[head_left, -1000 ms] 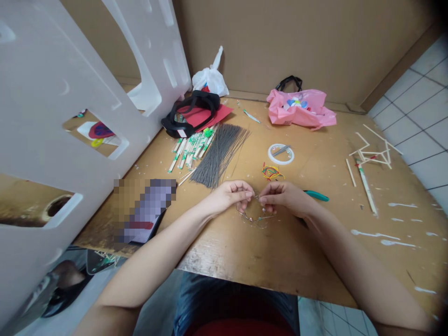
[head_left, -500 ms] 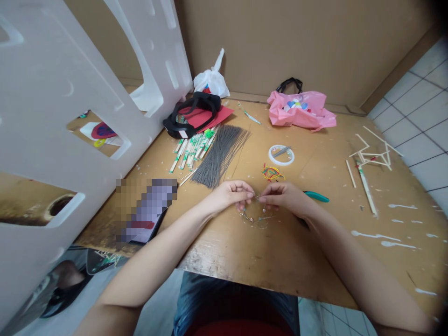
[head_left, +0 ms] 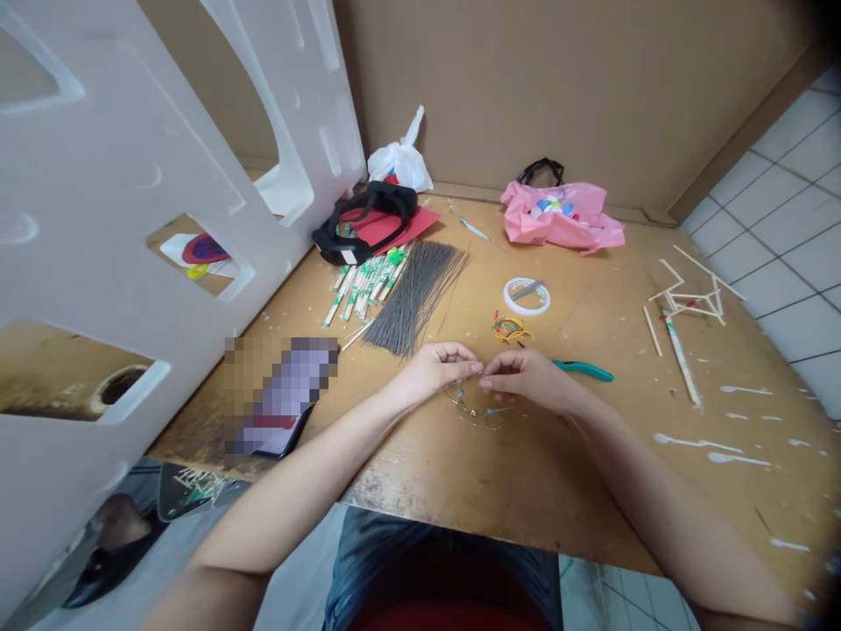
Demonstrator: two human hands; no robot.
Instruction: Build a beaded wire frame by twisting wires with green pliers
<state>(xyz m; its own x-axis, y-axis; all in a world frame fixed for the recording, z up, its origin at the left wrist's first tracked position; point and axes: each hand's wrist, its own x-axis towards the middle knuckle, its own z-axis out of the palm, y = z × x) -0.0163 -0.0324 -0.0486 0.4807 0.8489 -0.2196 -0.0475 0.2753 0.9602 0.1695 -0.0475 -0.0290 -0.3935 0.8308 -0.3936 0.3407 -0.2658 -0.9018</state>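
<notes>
Over the middle of the wooden table, my left hand (head_left: pixel 447 368) and my right hand (head_left: pixel 519 380) meet with fingers pinched. Between their fingertips is the upper end of a thin wire ring with small beads (head_left: pixel 474 412), some of them blue, whose loop hangs below the hands. The exact grip of each fingertip on the wire is partly hidden. Teal-handled pliers (head_left: pixel 584 371) lie partly behind my right hand. Beyond the hands is a small bundle of red, yellow and green cords (head_left: pixel 512 329).
A bundle of grey wires (head_left: pixel 417 294), wrapped chopsticks (head_left: pixel 361 289) and a black head strap (head_left: pixel 368 223) lie back left. A phone (head_left: pixel 289 394) rests left. Behind are a tape roll (head_left: pixel 526 308) and a pink bag (head_left: pixel 565 223). A stick frame (head_left: pixel 696 302) stands right.
My right hand has turned slightly and shifted left, close beside my left fingertips. The beaded ring stays at the hands, and the whole view has shifted a little.
</notes>
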